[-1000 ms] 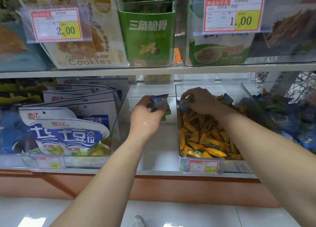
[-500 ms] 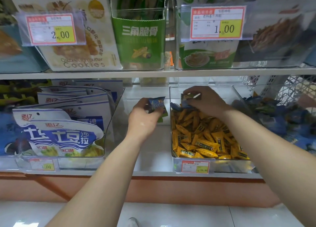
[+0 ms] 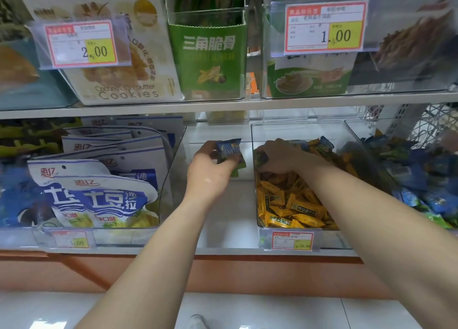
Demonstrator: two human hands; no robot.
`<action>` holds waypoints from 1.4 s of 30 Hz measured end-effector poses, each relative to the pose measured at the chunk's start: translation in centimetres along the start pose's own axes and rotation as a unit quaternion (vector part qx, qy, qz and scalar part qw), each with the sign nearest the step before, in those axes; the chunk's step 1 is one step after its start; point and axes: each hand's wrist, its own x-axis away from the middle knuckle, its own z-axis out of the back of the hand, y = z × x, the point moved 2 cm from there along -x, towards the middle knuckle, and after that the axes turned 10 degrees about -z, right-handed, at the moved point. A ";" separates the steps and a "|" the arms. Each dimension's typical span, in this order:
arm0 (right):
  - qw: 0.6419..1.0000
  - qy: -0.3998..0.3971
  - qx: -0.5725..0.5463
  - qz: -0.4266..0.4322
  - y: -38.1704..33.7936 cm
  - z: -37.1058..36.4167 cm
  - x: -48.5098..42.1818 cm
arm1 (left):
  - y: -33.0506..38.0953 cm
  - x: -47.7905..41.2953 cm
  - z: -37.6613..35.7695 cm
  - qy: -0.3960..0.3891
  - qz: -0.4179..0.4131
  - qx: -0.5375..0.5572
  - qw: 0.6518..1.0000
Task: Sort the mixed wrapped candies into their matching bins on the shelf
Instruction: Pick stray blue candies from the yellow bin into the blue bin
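On the white shelf board [image 3: 223, 217], the clear plastic bin heaped with yellow candies [image 3: 297, 124] stands at the front edge, right of the bare middle. A second clear plastic bin holding blue candies [image 3: 357, 135] sits just beside it, toward the right end.

The right hand [image 3: 282, 155] is down in the yellow bin against its left wall, with its fingers curled round a stray dark blue wrapped candy [image 3: 261, 157] near the back-left corner. The left hand [image 3: 210, 172] hangs over the bare shelf middle and clutches a small bunch of blue wrapped candies [image 3: 229, 150], with a green wrapper poking out beneath.

The likeliest slip is that the left hand's bunch is already full, so adding another piece could push one out onto the shelf or the floor. The right hand's digging could also drag yellow wrapped candies [image 3: 292, 204] up with the stray or bury other strays deeper. A further risk is that the green piece gets dropped in with the blues.

Compared with half a second ago, the right hand has moved lower and leftward, from above the pile's back to the left wall. The left hand and its bunch look unchanged.
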 end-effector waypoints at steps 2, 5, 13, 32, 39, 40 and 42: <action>0.999 0.009 -0.031 0.015 -0.2 0.2 0.3 | 0.3 0.1 0.2 0.001 0.002 0.002 1.000; 0.994 0.057 -0.093 0.029 0.2 1.0 1.5 | 0.7 0.2 0.4 0.010 0.004 0.009 1.000; 0.916 0.146 -0.372 -0.032 4.2 3.5 7.4 | 3.0 0.8 -0.9 0.018 0.001 0.039 0.999; 0.809 0.341 -0.437 -0.196 25.5 6.2 21.8 | 12.0 4.8 -24.6 -0.213 -0.212 -0.033 0.953; 0.909 0.291 -0.233 -0.186 28.8 3.7 21.1 | 10.6 3.8 -31.6 -0.219 -0.299 -0.334 0.867; 0.931 0.250 -0.193 -0.184 29.0 3.3 21.0 | 10.1 3.6 -31.9 -0.216 -0.298 -0.382 0.848; 0.952 0.192 -0.131 -0.202 29.0 3.1 21.2 | 9.6 3.3 -32.2 -0.222 -0.304 -0.413 0.829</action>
